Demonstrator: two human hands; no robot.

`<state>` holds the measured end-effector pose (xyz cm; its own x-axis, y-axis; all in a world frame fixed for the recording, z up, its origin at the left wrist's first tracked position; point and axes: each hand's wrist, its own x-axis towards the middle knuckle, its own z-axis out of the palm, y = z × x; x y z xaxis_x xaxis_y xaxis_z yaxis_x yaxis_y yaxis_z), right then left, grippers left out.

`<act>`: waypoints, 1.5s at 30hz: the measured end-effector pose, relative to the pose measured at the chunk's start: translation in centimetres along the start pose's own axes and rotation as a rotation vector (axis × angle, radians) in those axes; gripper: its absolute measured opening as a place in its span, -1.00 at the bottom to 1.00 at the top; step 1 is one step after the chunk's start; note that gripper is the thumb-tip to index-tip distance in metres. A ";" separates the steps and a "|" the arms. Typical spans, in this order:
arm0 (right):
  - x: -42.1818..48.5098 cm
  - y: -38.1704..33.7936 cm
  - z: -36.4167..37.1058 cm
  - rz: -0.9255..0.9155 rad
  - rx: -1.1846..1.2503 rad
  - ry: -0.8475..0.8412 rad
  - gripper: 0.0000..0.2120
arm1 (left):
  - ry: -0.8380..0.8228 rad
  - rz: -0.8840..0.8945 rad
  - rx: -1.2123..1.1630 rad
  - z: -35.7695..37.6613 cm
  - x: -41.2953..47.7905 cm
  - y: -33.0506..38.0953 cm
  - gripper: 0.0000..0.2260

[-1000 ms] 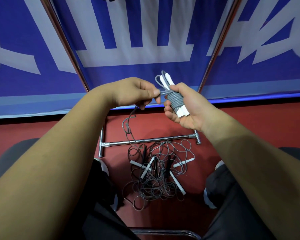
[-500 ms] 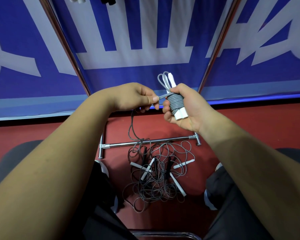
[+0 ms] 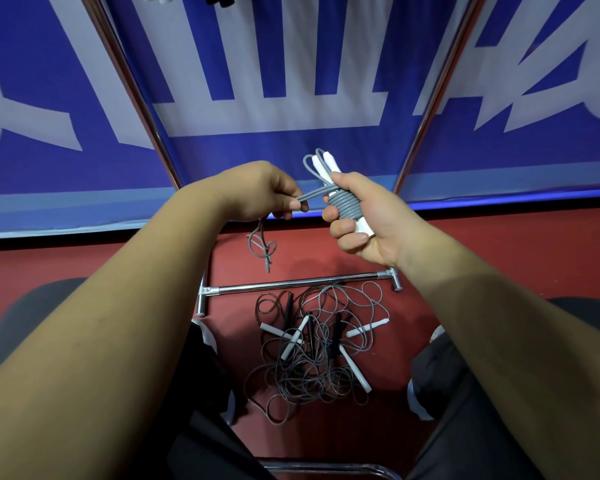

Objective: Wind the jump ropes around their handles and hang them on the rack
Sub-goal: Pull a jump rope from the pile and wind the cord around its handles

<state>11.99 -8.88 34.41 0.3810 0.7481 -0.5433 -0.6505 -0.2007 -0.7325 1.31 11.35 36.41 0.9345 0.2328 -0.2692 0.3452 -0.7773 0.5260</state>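
No legible txt: blue banner (image 3: pixel 291 150) shows only cropped big white strokes, can't read.

The red floor (image 3: pixel 551 233) carries a loose tangle of grey jump ropes (image 3: pixel 312 362) with white and black handles, lying just in front of the rack's chrome base bar (image 3: pixel 291 285), whose feet rest on it.
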 end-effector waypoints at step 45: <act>1.8 2.0 -0.4 -0.001 -0.156 0.065 -0.73 | -0.019 -0.082 0.084 -0.3 -0.7 1.7 -0.88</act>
<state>11.59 -8.16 31.80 0.4268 0.7068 -0.5641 -0.5422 -0.2992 -0.7851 1.24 10.00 37.74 0.9015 0.2869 -0.3241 0.4109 -0.8025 0.4326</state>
